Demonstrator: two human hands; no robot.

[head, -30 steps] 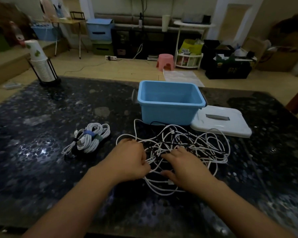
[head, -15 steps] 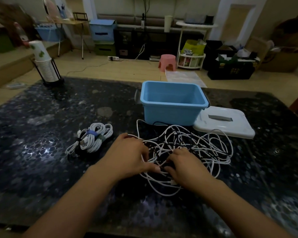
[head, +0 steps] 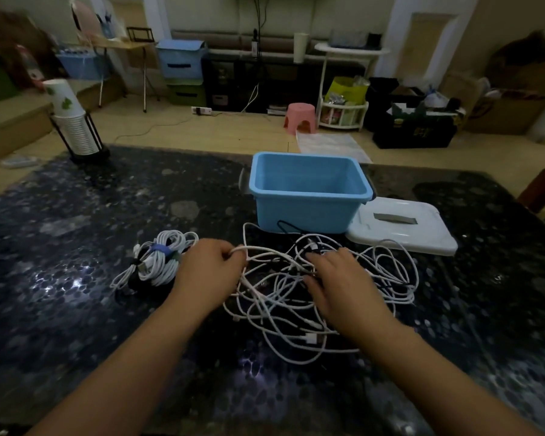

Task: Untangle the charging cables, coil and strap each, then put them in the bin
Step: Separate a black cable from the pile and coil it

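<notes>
A tangle of white and black charging cables (head: pixel 387 272) lies on the dark speckled table in front of the blue bin (head: pixel 309 209). My left hand (head: pixel 210 269) is at the tangle's left edge, pinching a white cable between thumb and fingers. My right hand (head: pixel 343 281) rests on the middle of the tangle with fingers spread and pressed among the strands. A coiled bundle of white cables (head: pixel 161 259) with a blue strap and a green one sits left of my left hand. The bin stands open and looks empty.
The bin's white lid (head: pixel 403 228) lies flat to the right of the bin. A rack of stacked paper cups (head: pixel 74 127) stands at the table's far left corner. Beyond the far edge are the floor, a pink stool and storage boxes.
My left hand has moved left and away from my body, drawing a white cable out of the tangle. My right hand has shifted further onto the pile. The tangle is spread wider.
</notes>
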